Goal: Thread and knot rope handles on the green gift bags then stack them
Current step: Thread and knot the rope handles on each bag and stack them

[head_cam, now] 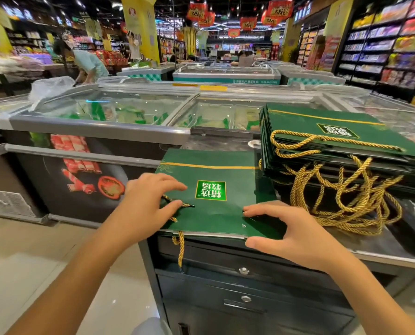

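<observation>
Left grip (148, 201) pinching gold rope (181, 247) on green bag (189, 170), centre frame. Right grip (296, 233) pinching bag's near edge. Stack (334, 134) at right on counter (383, 247).

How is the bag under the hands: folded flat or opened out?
Folded flat: the green bag lies logo-up on the cabinet, its near edge thin and closed.
</observation>
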The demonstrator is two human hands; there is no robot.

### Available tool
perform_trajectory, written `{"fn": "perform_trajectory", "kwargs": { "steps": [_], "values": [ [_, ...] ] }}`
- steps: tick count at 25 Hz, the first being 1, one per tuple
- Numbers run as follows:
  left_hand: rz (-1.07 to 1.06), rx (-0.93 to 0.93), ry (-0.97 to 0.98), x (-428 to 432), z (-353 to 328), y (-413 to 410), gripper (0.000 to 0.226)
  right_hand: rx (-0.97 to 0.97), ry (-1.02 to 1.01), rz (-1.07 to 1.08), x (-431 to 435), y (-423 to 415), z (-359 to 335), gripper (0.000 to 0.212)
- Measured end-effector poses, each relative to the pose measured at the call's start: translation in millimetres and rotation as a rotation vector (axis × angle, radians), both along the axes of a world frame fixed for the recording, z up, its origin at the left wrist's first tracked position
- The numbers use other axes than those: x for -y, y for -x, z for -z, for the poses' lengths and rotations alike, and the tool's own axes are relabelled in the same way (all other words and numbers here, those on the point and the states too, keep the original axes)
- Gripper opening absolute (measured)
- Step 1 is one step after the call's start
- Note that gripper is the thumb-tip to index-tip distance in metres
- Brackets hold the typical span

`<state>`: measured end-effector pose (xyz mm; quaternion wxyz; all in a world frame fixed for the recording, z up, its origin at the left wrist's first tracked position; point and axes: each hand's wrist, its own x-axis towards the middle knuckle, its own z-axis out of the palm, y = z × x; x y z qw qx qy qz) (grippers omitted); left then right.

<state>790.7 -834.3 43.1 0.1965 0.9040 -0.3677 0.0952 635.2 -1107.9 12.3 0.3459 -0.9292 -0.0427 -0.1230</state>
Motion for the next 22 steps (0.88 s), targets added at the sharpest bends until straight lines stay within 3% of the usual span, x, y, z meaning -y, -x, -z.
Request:
{"fn": "perform_trajectory", "kwargs": {
  "steps": [4, 7, 12, 22],
  "values": [
    [-0.008, -0.078, -0.141, 21, 2, -9, 0.009, 0.006, -0.049, -0.016, 6, -2, 0, 0.043],
    [0.020, -0.070, -0.086, 23, 4, -7, 0.015, -0.012, -0.076, -0.027, 12, -3, -1, 0.042],
    [0.339, -0.137, 0.139, 44, 1, 22, 0.012, -0.001, -0.078, -0.032, 15, -4, 0, 0.041],
    [0.443, 0.002, 0.092, 79, 11, 35, 0.015, 0.043, -0.108, -0.055, 17, -3, 1, 0.036]
  ]
}}
